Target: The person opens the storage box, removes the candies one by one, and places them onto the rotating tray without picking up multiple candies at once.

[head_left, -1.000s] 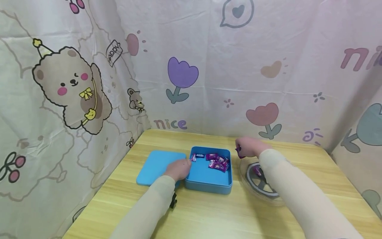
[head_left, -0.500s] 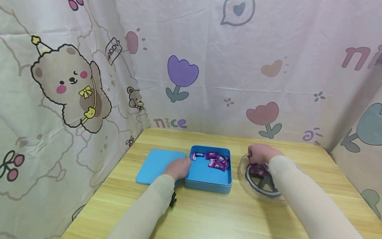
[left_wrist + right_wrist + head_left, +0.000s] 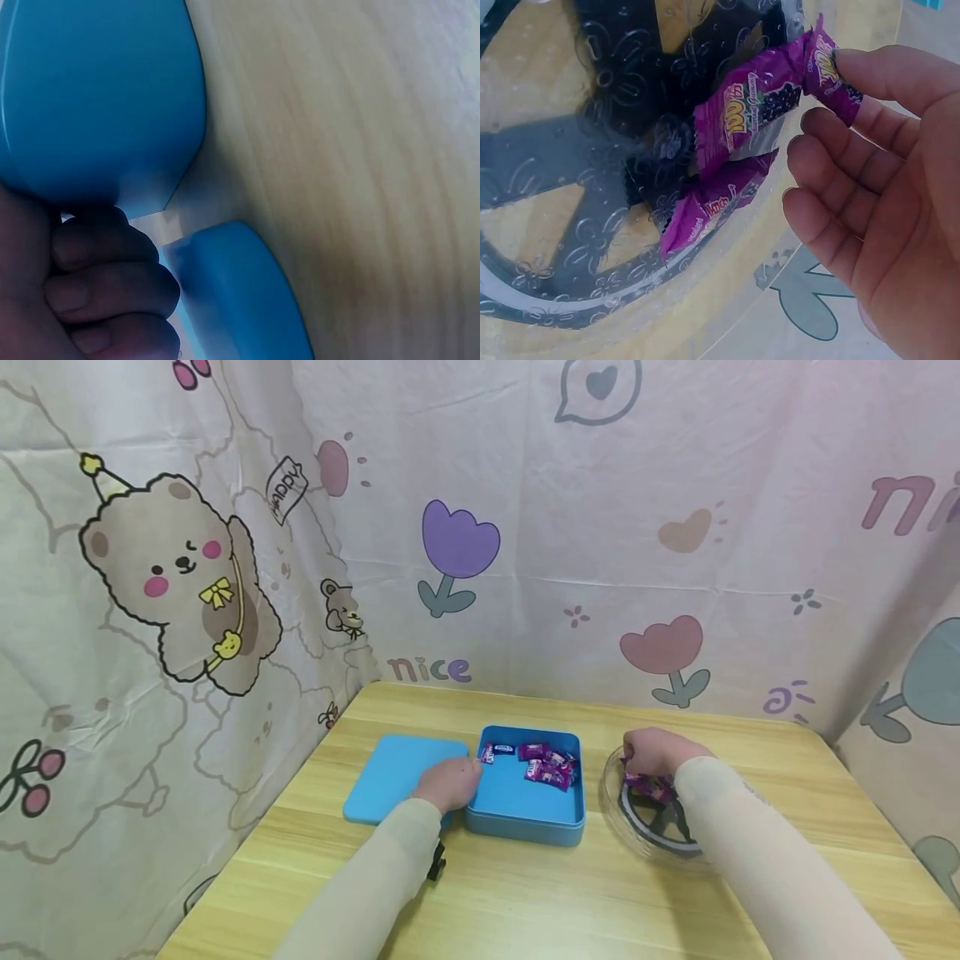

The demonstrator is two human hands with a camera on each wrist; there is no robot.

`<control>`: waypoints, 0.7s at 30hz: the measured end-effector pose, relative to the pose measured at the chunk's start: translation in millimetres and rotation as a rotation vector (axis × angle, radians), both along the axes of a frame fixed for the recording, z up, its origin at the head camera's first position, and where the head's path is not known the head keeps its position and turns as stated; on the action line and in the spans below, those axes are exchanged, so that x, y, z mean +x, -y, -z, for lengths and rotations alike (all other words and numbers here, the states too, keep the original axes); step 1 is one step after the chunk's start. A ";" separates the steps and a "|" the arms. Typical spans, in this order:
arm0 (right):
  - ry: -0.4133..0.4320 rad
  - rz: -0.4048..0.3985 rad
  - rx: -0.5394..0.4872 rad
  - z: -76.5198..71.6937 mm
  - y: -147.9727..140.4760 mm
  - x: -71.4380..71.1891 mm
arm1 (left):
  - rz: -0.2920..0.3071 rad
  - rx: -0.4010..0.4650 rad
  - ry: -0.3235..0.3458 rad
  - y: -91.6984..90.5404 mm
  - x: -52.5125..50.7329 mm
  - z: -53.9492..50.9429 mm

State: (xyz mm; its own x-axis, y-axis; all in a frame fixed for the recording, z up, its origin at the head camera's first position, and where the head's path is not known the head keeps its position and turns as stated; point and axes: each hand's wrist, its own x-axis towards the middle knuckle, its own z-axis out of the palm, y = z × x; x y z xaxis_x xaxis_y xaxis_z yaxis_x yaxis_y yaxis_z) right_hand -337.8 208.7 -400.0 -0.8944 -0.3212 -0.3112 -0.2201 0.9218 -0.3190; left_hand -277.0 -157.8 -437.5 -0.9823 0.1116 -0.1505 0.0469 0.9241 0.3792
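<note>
Right hand (image 3: 656, 752): above the far left part of the clear dish, thumb and forefinger pinching a purple-wrapped candy (image 3: 829, 71); the remaining fingers bend loosely below it.

Dish (image 3: 570, 165): round, see-through, embossed with flowers, a dark spoked pattern in its base; stands to the right of the blue box, apart from it. Contents in the right wrist view: an upper candy (image 3: 750, 105) and a lower candy (image 3: 724, 202), both purple, near the rim and just beside the pinched one.

Left hand (image 3: 448, 783): fingers folded in, gripping the blue box at its left rim.

Box (image 3: 525, 831): square, rounded corners, uncovered. Contents: a heap of purple candies (image 3: 553, 772) towards the right wall, and a few further pieces along the far side and far left corner.

Lid (image 3: 371, 789): flat, blue, on the table just left of the box, partly behind the left hand.

Table (image 3: 525, 902): pale wood grain.

Backdrop (image 3: 570, 527): pale cloth printed with bears, tulips, hearts and lettering.

Sleeves (image 3: 780, 860): cream, on both arms.
</note>
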 end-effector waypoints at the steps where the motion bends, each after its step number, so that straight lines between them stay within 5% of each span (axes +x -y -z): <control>1: -0.002 0.001 0.001 -0.7 -0.2 -0.2 | 0.002 0.000 0.000 -0.1 0.0 0.2; 21: -0.099 -0.089 0.055 -17.6 32.3 -3.4 | -0.007 0.011 0.004 -0.3 1.0 0.0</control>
